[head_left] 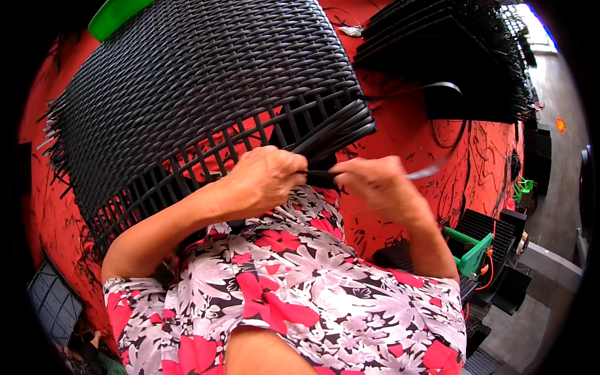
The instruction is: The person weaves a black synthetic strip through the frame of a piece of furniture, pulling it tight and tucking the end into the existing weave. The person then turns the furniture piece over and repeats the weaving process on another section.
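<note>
A large black woven panel [212, 75] of flat plastic strips lies tilted before me. Its far part is tightly woven; along the near edge an open lattice of bare strips [209, 150] shows red between them. My left hand [269, 178] is closed in a pinch at the near edge, on a thin black strip [320, 173]. My right hand [378, 184], slightly blurred, pinches the same strip just to the right. From there a shiny length of strip loops up and back to the panel's right side. A bundle of loose strip ends [340, 130] juts out above my hands.
Black panels with frayed edges stand stacked [437, 56] at the far right. Strip scraps litter the red floor [387, 234]. A green plastic object [119, 15] touches the panel's far left; a green stool [472, 253] stands at right. A dark grid panel [55, 303] lies lower left.
</note>
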Available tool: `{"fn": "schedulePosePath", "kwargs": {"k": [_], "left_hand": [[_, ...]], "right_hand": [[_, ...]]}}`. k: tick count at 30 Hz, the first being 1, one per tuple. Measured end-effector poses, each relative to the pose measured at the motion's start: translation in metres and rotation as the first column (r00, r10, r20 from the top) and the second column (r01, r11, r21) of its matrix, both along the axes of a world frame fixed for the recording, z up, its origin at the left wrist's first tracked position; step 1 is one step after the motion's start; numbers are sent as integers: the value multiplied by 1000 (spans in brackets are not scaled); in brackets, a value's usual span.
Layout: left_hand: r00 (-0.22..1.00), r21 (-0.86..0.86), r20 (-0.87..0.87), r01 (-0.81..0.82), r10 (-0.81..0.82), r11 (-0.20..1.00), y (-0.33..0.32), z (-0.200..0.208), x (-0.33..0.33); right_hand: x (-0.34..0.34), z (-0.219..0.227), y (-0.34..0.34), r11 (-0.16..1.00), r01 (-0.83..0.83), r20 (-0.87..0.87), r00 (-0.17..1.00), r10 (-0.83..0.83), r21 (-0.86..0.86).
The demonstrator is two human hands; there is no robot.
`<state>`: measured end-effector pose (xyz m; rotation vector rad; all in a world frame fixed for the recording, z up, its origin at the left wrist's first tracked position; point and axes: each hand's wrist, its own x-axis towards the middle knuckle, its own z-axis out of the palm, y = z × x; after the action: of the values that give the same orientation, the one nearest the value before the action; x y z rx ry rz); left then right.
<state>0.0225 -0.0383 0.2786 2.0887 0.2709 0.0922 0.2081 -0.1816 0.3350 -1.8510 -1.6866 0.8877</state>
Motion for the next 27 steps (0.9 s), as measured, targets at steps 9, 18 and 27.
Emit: {"fn": "schedulePosePath", "kwargs": {"k": [9, 18, 27], "left_hand": [[972, -413, -208, 10, -106, 911, 1, 13, 5], [992, -439, -14, 105, -124, 892, -7, 7, 24], [987, -415, -158, -45, -24, 909, -3, -1, 6]], "right_hand": [[-6, -4, 8, 998, -60, 81, 995, 63, -33], [-15, 0, 7, 994, -100, 342, 936, 82, 35], [5, -6, -6, 999, -50, 199, 979, 51, -11]]}}
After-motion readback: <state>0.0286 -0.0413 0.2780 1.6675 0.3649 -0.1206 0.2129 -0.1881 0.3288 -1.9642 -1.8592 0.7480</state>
